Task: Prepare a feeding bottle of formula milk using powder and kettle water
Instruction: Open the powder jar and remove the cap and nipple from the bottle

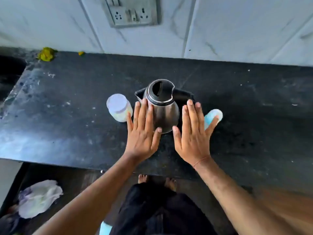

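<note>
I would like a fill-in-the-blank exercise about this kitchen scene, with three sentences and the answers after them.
1. The kettle stands on the black counter with its lid ____.
2. The left hand and the right hand both have ____ fingers and grip nothing.
3. The jar with the white lid stands to the ____ of the kettle.

Answers: open; straight; left
</note>
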